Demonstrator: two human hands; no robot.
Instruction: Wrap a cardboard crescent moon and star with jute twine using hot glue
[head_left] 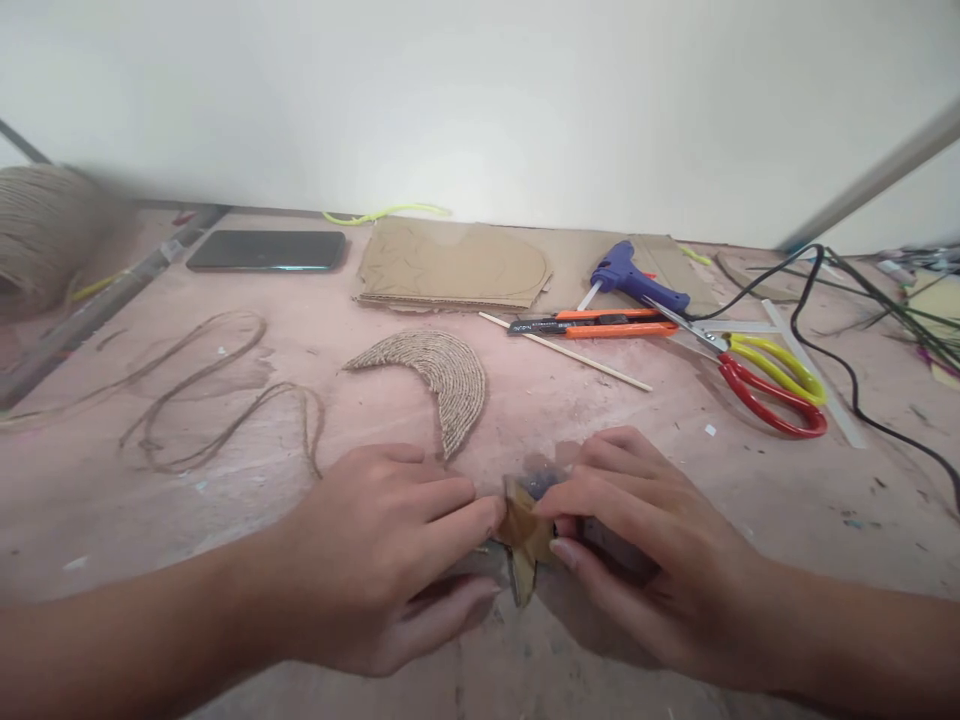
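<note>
A small cardboard star [526, 540] lies at the front middle of the table between my two hands, one point towards me. My left hand [382, 550] has its fingers bent against the star's left side, gripping it. From the other side my right hand [637, 530] pinches the star's right edge between thumb and fingers. The star's top looks blurred and dark, and its side points are hidden by my fingers. A length of jute twine [217, 440] curls over the table and reaches my left hand. Just beyond the hands lies a crescent moon covered in twine [442, 370].
Behind are cardboard pieces [450, 265], a black phone [266, 250] and a twine spool [45, 235]. To the right lie a blue glue gun [637, 278], an orange cutter [600, 324], a wooden stick [589, 360], scissors [772, 385] and a black cable [832, 350].
</note>
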